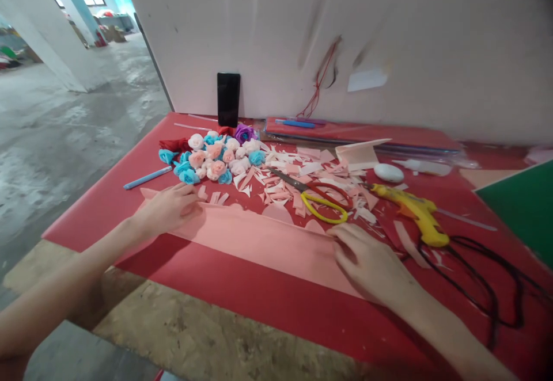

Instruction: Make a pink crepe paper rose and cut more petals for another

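Observation:
A long strip of pink paper (259, 243) lies across the front of the red-covered table. At its left part, my left hand (170, 209) has its fingers curled down over the upper edge, closed on the paper. My right hand (358, 254) pinches the same edge farther right, thumb and fingers together. Just beyond the strip, scissors (303, 187) with yellow and red handles rest on a pile of pink and white paper scraps (283, 188). Blue, pink, white, red and purple paper roses (216, 168) are heaped behind my left hand.
A yellow glue gun (410, 205) with a black cord (492, 289) lies at the right. A phone (228, 99) leans against the white board. Nearby are a blue pen (147, 178), a white oval object (388, 172), a small bottle (425, 167) and a green sheet (522, 208).

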The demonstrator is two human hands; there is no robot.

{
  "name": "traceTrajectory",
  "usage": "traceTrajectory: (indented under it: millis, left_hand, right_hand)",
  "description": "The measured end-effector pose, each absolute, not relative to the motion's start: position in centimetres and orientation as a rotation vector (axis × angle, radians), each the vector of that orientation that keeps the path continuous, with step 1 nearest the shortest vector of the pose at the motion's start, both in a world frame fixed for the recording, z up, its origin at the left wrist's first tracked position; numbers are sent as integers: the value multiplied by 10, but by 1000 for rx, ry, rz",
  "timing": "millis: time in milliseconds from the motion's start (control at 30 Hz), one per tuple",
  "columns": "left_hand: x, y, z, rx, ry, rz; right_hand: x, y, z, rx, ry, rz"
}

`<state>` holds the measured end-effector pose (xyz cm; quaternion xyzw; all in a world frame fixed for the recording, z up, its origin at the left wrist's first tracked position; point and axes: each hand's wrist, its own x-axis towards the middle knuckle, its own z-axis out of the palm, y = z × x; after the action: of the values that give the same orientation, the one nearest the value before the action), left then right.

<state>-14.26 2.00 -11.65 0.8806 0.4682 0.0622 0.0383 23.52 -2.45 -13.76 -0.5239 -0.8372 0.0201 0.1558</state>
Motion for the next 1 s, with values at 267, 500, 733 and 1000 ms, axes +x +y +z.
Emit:
traceTrajectory:
  millis: [267,500,733,1000]
  left_hand:
    - [-148,22,-124,2703,1416,88]
    - [-152,22,-125,2643,1308,195]
    - [-136,20,-117,2738,1399,245]
    - [-133,20,-124,2671,1215,166]
  right_hand:
    - [236,-24,-143,-1461,-2422,60]
    - [237,-30,-145,-1460,-2393,24]
    - [235,-32,-145,-1409,-2408,-27]
    - [235,-28,-157,-1413,-2276,-27]
